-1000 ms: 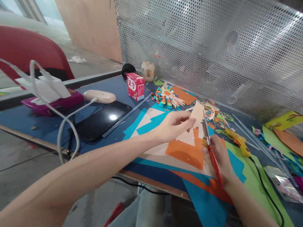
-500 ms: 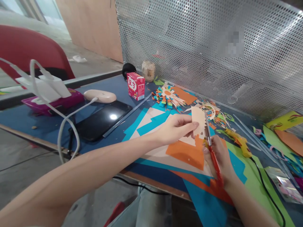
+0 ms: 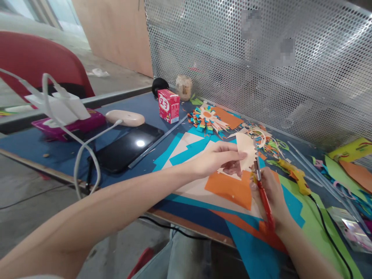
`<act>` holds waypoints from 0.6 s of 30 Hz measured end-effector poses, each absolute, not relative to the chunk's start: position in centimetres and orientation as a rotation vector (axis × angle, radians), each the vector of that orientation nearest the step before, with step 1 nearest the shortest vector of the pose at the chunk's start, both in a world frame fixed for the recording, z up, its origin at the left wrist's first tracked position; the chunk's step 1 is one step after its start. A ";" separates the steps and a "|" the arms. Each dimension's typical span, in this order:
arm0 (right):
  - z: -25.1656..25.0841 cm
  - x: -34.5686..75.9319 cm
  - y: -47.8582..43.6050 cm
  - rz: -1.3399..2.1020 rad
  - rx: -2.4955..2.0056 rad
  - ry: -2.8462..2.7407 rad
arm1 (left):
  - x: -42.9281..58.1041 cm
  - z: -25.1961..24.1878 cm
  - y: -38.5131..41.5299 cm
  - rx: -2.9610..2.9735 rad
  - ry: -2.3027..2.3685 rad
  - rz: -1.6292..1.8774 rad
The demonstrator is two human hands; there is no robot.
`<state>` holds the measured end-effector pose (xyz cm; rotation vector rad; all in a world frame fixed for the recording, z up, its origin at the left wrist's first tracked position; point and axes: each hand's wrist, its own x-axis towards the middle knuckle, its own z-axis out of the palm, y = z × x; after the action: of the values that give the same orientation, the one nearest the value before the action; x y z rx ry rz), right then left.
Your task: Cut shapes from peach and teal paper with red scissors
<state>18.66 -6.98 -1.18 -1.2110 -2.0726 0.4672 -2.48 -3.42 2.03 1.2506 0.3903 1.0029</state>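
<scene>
My left hand [image 3: 216, 158] pinches a small cream paper piece [image 3: 246, 150] by its left edge, holding it above the table. My right hand [image 3: 271, 197] grips red-handled scissors [image 3: 263, 193], whose blades point up along the paper's right edge. Under both hands lie an orange sheet [image 3: 231, 189] and stacked cream, teal and blue sheets.
A red carton [image 3: 168, 105], a layered paper flower [image 3: 207, 118], a black tablet [image 3: 126, 146], a cream mouse [image 3: 125, 117], a white charger with cable [image 3: 62, 106] and a yellow glue gun [image 3: 293, 176] lie on the blue table. Perforated metal screen stands behind. Paper scraps crowd the right.
The cream paper has been turned and lowered in my left hand, now smaller in outline. The scissors stay at its right edge. The view shifted slightly.
</scene>
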 end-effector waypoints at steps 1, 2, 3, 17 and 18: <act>-1.2 18.7 -7.0 0.498 -1.201 -2.070 | -2.5 2.1 -3.4 1.256 0.397 1.013; -1.2 18.8 -7.0 0.536 -1.188 -2.070 | -2.5 2.1 -3.4 1.261 0.403 1.019; -1.2 18.8 -6.9 0.576 -1.176 -2.073 | -2.5 2.2 -3.4 1.262 0.408 1.020; -0.3 18.3 -7.2 0.561 -1.171 -2.102 | -2.8 2.5 -3.9 1.418 0.470 0.940; -0.2 18.3 -7.2 0.546 -1.175 -2.102 | -2.7 2.6 -3.9 1.417 0.474 0.933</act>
<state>18.31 -7.24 -0.25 -1.1753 -2.1017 0.5457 -2.73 -3.92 2.60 1.4168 0.4740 0.9332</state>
